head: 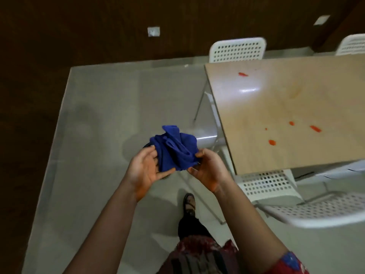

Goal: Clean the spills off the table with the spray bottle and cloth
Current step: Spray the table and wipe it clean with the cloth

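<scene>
Blue cloth (174, 151) bunched btwn both sets of fingers, L hand (144, 171) and R hand (207, 171) pinching its edges, red spills (272, 142) on table (276, 107) well R of fingers; prob. best fold to flat pad first; spray bottle not seen.

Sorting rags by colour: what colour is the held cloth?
The cloth is deep blue; head view.
</scene>
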